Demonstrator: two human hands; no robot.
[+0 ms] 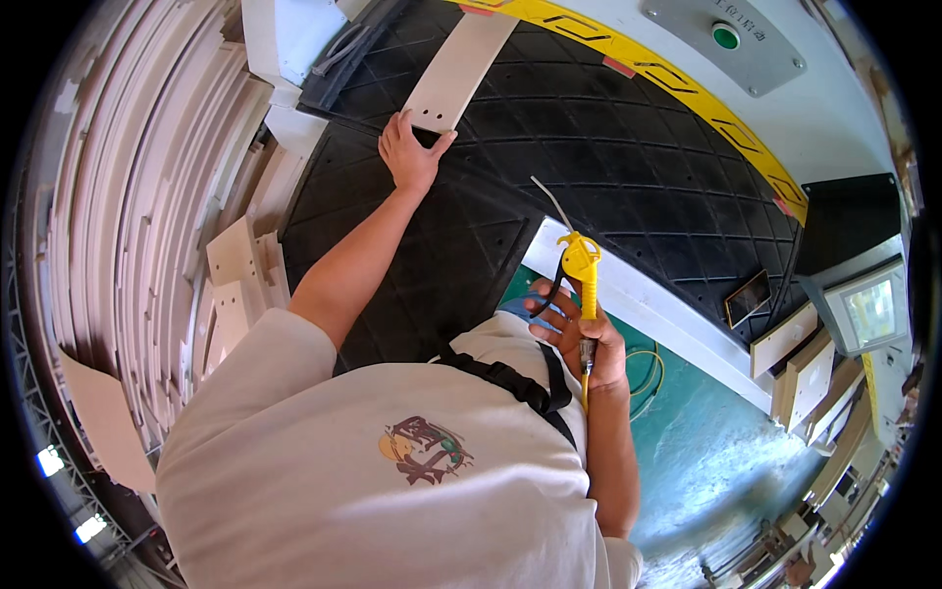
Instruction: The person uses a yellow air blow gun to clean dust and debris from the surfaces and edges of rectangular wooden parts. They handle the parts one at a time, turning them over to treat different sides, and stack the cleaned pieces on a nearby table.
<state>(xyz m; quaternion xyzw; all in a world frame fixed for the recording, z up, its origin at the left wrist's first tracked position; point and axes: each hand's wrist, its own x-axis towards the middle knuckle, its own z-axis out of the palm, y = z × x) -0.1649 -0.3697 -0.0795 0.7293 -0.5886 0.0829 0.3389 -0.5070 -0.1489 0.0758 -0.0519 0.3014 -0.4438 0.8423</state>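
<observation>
Board (457,71) under my flat, open left hand (410,155) could skid toward twelve o'clock on the mat (589,147); right hand (581,339) grips the airgun (581,270), whose blast might nudge it.

At the right edge of the frame we see a small lit screen (871,311), pale and squarish, set in a light grey housing. Along the upper right we see a curved yellow marking strip (687,88) with black figures on it. Above it sits a grey rectangular plate (756,44) bearing a round green button (725,36).
</observation>
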